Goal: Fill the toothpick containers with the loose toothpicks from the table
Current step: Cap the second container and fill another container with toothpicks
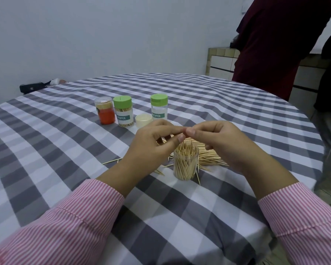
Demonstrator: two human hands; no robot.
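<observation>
Behind my hands, a loose lid [143, 119], two green-capped containers [122, 111] and an orange container [105, 110]; nearer, an open jar [185, 162] packed with toothpicks [211, 155]. My left hand [153, 144] and right hand [224, 142] meet in a pinch above it, fingers apparently clenched on toothpicks.

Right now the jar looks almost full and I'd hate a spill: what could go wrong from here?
1. The open clear jar stands unsupported while both hands, left hand and right hand, work above it; a knock could tip it.
2. Its toothpicks stand splayed at the mouth, so more may jam.
3. Stray toothpicks around its base could roll away.
</observation>
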